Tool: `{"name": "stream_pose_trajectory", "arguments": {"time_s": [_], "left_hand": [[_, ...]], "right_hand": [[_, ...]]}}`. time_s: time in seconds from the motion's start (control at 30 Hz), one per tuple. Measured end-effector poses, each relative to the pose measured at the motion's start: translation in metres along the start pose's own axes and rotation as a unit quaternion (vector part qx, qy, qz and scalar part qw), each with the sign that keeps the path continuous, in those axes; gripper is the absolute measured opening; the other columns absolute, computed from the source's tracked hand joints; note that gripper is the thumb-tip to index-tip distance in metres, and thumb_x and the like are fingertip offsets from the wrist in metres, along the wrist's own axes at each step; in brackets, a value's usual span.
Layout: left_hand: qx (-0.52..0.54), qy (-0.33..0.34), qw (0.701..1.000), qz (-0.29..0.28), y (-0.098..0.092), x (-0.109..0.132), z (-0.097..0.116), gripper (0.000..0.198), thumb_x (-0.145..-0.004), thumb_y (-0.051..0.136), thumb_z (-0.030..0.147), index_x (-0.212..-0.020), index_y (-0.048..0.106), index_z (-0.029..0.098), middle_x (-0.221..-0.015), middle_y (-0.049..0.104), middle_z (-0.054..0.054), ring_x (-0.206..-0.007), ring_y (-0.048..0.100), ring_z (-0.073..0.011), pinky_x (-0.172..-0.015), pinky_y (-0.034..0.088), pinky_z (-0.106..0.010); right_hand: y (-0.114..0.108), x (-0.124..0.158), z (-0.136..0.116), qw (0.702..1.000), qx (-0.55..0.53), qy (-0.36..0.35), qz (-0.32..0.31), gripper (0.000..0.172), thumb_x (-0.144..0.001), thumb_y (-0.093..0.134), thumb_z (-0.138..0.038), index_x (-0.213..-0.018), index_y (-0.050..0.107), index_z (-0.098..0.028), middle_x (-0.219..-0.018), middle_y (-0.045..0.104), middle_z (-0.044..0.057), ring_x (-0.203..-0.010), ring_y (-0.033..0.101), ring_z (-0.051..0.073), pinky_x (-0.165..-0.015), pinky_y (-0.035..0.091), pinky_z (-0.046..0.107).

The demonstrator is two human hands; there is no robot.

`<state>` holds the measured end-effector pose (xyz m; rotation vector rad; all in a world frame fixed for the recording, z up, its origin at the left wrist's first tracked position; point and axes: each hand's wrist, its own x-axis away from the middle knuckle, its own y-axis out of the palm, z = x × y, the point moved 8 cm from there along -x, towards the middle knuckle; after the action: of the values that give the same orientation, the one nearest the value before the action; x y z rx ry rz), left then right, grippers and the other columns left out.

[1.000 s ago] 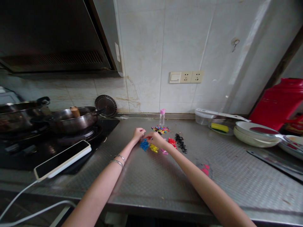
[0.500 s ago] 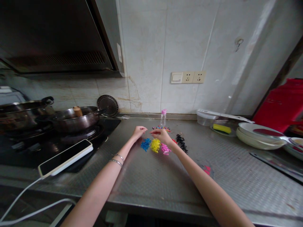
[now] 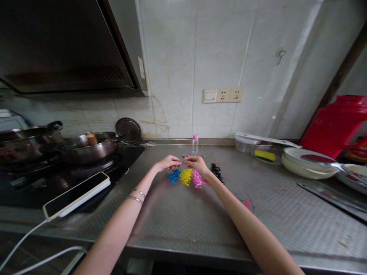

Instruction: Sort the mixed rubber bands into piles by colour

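Blue pile (image 3: pixel 174 177), yellow pile (image 3: pixel 186 177) and pink pile (image 3: pixel 197 179) sit side by side on the tabletop (image 3: pixel 172 217), left to right, in front of your hands. Red pile (image 3: pixel 207 183) is just right of pink, partly hidden by your right forearm. Black pile (image 3: pixel 217 173) is farther right. Mixed pile (image 3: pixel 192 155) is behind your right hand (image 3: pixel 196 164), mostly covered by it.

Your left hand (image 3: pixel 166 163) is above and behind blue; your right is behind yellow and pink. Fingertips of both point at each other, nearly meeting. Fingers bent on both; can't tell if they're pinching a piece, too small at this range. You've got two bracelets (image 3: pixel 136 196) on the left wrist.

Bottle (image 3: pixel 195 145), pink top, stands upright just behind mixed. Your left side: phone (image 3: pixel 76 195) on a white block at the stove's edge, pan (image 3: pixel 90 148) on the stove, lid (image 3: pixel 128 131) leaning on the wall. Your right: yellow sponge (image 3: pixel 264 155) in a clear dish, stacked bowls (image 3: pixel 306 170), red flask (image 3: pixel 332 128) beyond.
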<state>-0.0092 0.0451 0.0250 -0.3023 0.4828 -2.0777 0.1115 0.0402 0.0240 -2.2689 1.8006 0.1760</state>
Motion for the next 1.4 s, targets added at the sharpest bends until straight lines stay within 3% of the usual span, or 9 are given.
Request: {"name": "stream_pose_trajectory", "arguments": {"time_s": [0.17, 0.5, 0.73, 0.9, 1.03, 1.17, 1.4], "left_hand": [[0.012, 0.004, 1.000, 0.023, -0.002, -0.003, -0.002, 0.046, -0.063, 0.060, 0.042, -0.097, 0.061, 0.012, -0.054, 0.052, 0.002, -0.041, 0.033, -0.0035, -0.038, 0.017, -0.017], [-0.056, 0.011, 0.998, 0.024, -0.011, -0.008, -0.005, 0.038, -0.062, 0.060, 0.042, -0.083, 0.065, 0.010, -0.055, 0.056, 0.000, -0.042, 0.035, -0.0046, -0.041, 0.023, -0.019], [-0.169, 0.002, 0.986, -0.011, -0.024, -0.012, -0.014, 0.027, -0.059, 0.060, 0.033, -0.072, 0.068, 0.010, -0.057, 0.061, -0.004, -0.049, 0.044, -0.0086, -0.046, 0.028, -0.019], [-0.219, -0.034, 0.974, -0.051, -0.029, -0.007, -0.026, 0.023, -0.057, 0.058, 0.029, -0.067, 0.069, 0.012, -0.055, 0.061, -0.002, -0.044, 0.039, -0.0073, -0.045, 0.025, -0.020], [-0.232, -0.048, 0.969, -0.075, -0.030, -0.004, -0.033, 0.023, -0.057, 0.058, 0.030, -0.067, 0.069, 0.013, -0.055, 0.061, -0.002, -0.045, 0.040, -0.0077, -0.045, 0.025, -0.020], [-0.237, -0.048, 0.968, -0.072, -0.034, -0.005, -0.035, 0.027, -0.057, 0.059, 0.032, -0.073, 0.069, 0.013, -0.058, 0.063, -0.003, -0.047, 0.044, -0.0090, -0.046, 0.027, -0.020], [-0.221, -0.021, 0.975, -0.004, -0.048, -0.011, -0.039, 0.031, -0.058, 0.058, 0.033, -0.077, 0.068, 0.011, -0.061, 0.063, -0.005, -0.053, 0.049, -0.0116, -0.051, 0.032, -0.020]], "right_hand": [[0.002, 0.000, 0.003, 1.000, -0.027, 0.006, -0.015, 0.034, -0.059, 0.065, -0.033, -0.086, 0.065, -0.013, -0.070, 0.063, 0.002, -0.063, 0.055, 0.010, -0.060, 0.046, 0.023], [-0.006, 0.003, 0.009, 0.999, -0.018, 0.036, -0.003, 0.032, -0.060, 0.063, -0.028, -0.089, 0.064, -0.015, -0.071, 0.062, 0.002, -0.064, 0.056, 0.011, -0.053, 0.044, 0.020], [-0.036, -0.003, 0.016, 0.998, -0.009, 0.039, 0.055, 0.032, -0.059, 0.062, -0.030, -0.086, 0.064, -0.014, -0.071, 0.064, 0.004, -0.063, 0.057, 0.011, -0.050, 0.043, 0.019], [-0.062, -0.006, 0.019, 0.993, -0.001, 0.037, 0.109, 0.033, -0.059, 0.060, -0.032, -0.087, 0.063, -0.014, -0.073, 0.064, 0.005, -0.061, 0.057, 0.011, -0.049, 0.042, 0.018], [-0.081, -0.008, 0.015, 0.985, 0.075, -0.011, 0.155, 0.034, -0.062, 0.057, -0.033, -0.086, 0.064, -0.012, -0.070, 0.064, 0.006, -0.060, 0.056, 0.012, -0.047, 0.040, 0.019], [-0.097, -0.013, 0.013, 0.958, 0.203, -0.059, 0.194, 0.028, -0.062, 0.054, -0.030, -0.080, 0.066, -0.013, -0.068, 0.065, 0.006, -0.063, 0.057, 0.014, -0.055, 0.042, 0.022], [-0.097, -0.020, 0.028, 0.893, 0.421, 0.009, 0.156, 0.024, -0.067, 0.051, -0.027, -0.084, 0.067, -0.021, -0.080, 0.067, 0.005, -0.073, 0.059, 0.016, -0.064, 0.042, 0.022]]}}
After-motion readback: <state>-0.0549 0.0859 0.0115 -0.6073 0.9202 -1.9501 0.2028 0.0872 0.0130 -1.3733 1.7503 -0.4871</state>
